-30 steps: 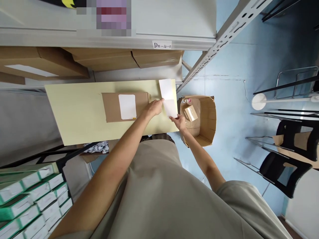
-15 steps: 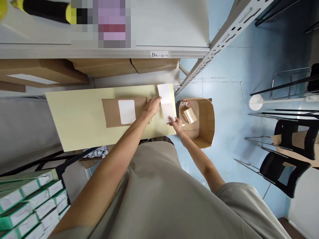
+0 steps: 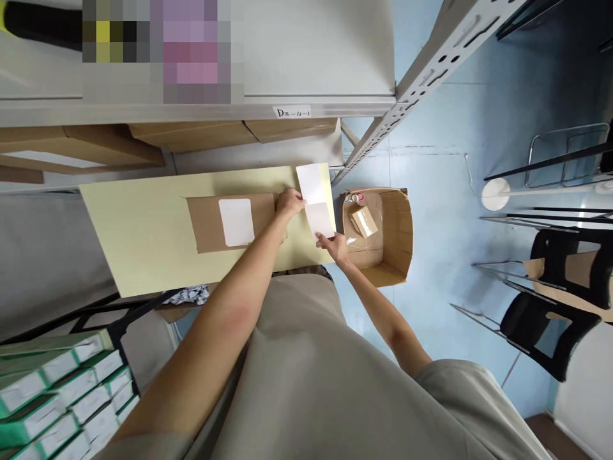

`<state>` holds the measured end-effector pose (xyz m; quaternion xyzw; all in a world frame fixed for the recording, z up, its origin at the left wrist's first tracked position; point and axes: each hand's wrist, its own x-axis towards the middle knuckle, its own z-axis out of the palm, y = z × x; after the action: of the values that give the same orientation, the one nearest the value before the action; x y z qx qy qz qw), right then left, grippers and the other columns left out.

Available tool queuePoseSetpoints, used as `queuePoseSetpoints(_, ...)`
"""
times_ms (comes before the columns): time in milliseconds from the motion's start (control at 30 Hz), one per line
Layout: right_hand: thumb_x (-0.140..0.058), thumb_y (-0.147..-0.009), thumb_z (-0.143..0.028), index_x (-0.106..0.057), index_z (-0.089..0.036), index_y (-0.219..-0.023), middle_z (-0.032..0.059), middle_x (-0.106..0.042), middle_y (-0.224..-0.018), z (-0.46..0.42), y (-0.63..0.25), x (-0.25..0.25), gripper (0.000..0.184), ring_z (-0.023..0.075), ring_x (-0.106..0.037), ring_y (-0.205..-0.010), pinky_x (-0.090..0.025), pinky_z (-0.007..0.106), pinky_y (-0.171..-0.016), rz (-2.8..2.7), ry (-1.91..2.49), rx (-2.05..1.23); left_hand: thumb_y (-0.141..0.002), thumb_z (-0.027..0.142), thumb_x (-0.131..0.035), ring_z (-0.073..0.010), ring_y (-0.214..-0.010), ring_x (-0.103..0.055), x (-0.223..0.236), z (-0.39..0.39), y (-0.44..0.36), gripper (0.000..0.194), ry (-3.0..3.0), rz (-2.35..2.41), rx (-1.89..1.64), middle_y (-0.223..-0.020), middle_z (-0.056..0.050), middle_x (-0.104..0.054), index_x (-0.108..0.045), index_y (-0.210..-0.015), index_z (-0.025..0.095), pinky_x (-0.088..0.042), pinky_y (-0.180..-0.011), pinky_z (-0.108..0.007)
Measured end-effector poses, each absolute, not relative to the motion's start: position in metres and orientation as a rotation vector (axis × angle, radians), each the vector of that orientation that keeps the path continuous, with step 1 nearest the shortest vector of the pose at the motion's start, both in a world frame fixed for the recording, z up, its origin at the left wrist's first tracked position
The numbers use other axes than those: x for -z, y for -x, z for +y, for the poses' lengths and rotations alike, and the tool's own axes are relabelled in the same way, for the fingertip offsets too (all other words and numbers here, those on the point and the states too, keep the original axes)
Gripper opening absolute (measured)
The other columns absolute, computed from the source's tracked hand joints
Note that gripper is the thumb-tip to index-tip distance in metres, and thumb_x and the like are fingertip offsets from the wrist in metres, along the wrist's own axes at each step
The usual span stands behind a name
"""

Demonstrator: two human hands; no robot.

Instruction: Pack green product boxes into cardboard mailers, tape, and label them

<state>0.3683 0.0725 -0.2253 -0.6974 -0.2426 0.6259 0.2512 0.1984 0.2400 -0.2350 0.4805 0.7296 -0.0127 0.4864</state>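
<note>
A white strip of label paper (image 3: pixel 315 199) lies at the right end of a pale yellow table (image 3: pixel 143 236). My left hand (image 3: pixel 289 202) pinches the strip's left edge at its middle. At the strip's near end, my right hand (image 3: pixel 332 245) grips the paper's corner. A flat brown cardboard parcel (image 3: pixel 205 220) with a white label (image 3: pixel 235 222) stuck on it lies on the table just left of my left hand.
An open cardboard box (image 3: pixel 390 236) with a small taped package (image 3: pixel 364 222) and small bottles stands on the blue floor right of the table. Metal shelving (image 3: pixel 201 105) with cardboard boxes is behind. Green-and-white cartons (image 3: pixel 57 396) sit lower left; black chairs (image 3: pixel 555 300) at right.
Both hands and the white strip have shifted a little left and nearer along the table's right end. The parcel stays put.
</note>
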Motion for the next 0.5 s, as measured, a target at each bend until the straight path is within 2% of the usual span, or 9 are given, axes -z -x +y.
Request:
queuePoseSetpoints(100,-0.085,-0.094,-0.063,-0.076,-0.020,-0.082,0.0104,-0.087,-0.084,0.080,-0.370,0.232,0.046,0.0228,-0.083,-0.083,-0.064,0.029,-0.083,-0.790,1.915,-1.698,-0.090,0.020,-0.086,-0.0273,-0.102,-0.083,0.237,0.235,-0.195,0.015,-1.158,1.740,-0.002,-0.110,-0.010,-0.088,-0.082,-0.105,0.018,-0.063,-0.092,-0.033)
queuePoseSetpoints(233,-0.077,-0.103,-0.051,-0.074,-0.023,-0.084,0.0086,-0.089,-0.088,0.082,-0.378,0.240,0.034,0.0234,-0.084,-0.087,-0.059,0.028,-0.083,-1.081,2.004,-1.666,-0.098,0.020,-0.080,-0.0191,-0.097,-0.082,0.241,0.228,-0.195,0.018,-1.126,1.725,-0.048,-0.119,-0.010,-0.087,-0.077,-0.116,0.017,-0.063,-0.088,-0.026)
queuePoseSetpoints(300,-0.082,-0.101,-0.046,-0.070,-0.025,-0.076,0.0078,-0.087,-0.083,0.071,-0.390,0.237,0.035,0.0247,-0.084,-0.086,-0.056,0.028,-0.081,-1.247,2.086,-1.667,-0.099,0.022,-0.081,-0.0179,-0.093,-0.082,0.242,0.226,-0.195,0.023,-1.118,1.731,-0.054,-0.122,-0.010,-0.087,-0.076,-0.120,0.017,-0.063,-0.087,-0.027)
queuePoseSetpoints(367,-0.091,-0.093,-0.043,-0.063,-0.027,-0.067,0.0059,-0.081,-0.072,0.053,-0.405,0.230,0.042,0.0262,-0.081,-0.080,-0.054,0.029,-0.076,-1.323,2.154,-1.675,-0.100,0.025,-0.081,-0.0178,-0.090,-0.082,0.243,0.226,-0.195,0.024,-1.117,1.746,-0.045,-0.123,-0.010,-0.086,-0.075,-0.122,0.019,-0.063,-0.086,-0.028)
queuePoseSetpoints(500,-0.094,-0.089,-0.045,-0.057,-0.029,-0.066,0.0021,-0.071,-0.060,0.025,-0.427,0.210,0.046,0.0266,-0.077,-0.074,-0.052,0.030,-0.072,-1.333,2.251,-1.634,-0.100,0.032,-0.083,-0.0218,-0.098,-0.084,0.241,0.230,-0.198,0.025,-1.135,1.776,0.001,-0.118,-0.011,-0.087,-0.076,-0.122,0.021,-0.063,-0.091,-0.030)
